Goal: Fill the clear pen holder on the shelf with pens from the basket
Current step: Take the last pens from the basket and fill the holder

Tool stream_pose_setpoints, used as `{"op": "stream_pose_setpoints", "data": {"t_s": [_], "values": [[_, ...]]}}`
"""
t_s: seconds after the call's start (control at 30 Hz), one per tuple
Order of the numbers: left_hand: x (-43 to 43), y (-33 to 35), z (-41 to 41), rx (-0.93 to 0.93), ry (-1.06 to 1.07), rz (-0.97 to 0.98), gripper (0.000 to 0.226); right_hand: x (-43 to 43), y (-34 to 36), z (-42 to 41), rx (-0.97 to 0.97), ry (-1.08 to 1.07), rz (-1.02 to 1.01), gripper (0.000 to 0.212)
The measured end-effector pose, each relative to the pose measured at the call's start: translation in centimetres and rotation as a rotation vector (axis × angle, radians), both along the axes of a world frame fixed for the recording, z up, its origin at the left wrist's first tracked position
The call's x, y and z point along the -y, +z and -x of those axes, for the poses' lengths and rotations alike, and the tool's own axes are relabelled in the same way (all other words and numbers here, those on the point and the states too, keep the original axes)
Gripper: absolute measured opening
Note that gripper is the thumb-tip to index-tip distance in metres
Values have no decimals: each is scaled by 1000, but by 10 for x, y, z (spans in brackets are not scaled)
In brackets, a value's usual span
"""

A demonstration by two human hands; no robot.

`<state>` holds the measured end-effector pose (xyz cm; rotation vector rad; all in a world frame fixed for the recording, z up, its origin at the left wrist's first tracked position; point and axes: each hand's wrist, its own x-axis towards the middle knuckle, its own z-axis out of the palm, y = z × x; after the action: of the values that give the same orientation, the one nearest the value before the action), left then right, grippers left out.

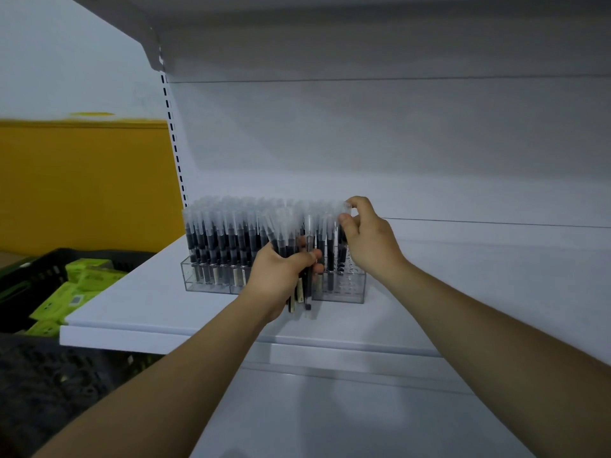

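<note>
A clear pen holder (353, 285) stands on the white shelf (139, 302), packed with many upright black pens (224, 233) with frosted caps; only its right end shows free holes. My left hand (281, 276) is in front of the holder, shut on a bundle of black pens (305, 292) whose ends hang below my fist. My right hand (367, 236) is at the holder's right end, pinching the cap of a single pen (344, 246) that stands upright in the holder.
A black basket (36, 272) at the left holds green packets (79, 285). A dark mesh basket (49, 385) sits lower left. The shelf's back panel (396, 153) is right behind the holder, and an upper shelf overhangs. A yellow wall stands at the left.
</note>
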<state>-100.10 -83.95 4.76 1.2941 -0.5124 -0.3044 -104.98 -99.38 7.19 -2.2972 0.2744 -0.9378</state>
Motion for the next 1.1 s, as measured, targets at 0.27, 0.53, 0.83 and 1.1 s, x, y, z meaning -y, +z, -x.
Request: {"op": "stream_pose_setpoints", "data": {"t_s": [0.27,0.53,0.83,1.1], "values": [[-1,3,3,35,-23,-13,8,-2,-2,6,25,-70,-20,25],[8,7,10,69,-81,6,6,-17,20,25,57,61,-133,20],[11,6,10,62,-81,32,7,-16,22,23,14,27,-158,19],[0,-5,-6,-48,0,-11,11,-4,40,24,270,8,-313,13]]}}
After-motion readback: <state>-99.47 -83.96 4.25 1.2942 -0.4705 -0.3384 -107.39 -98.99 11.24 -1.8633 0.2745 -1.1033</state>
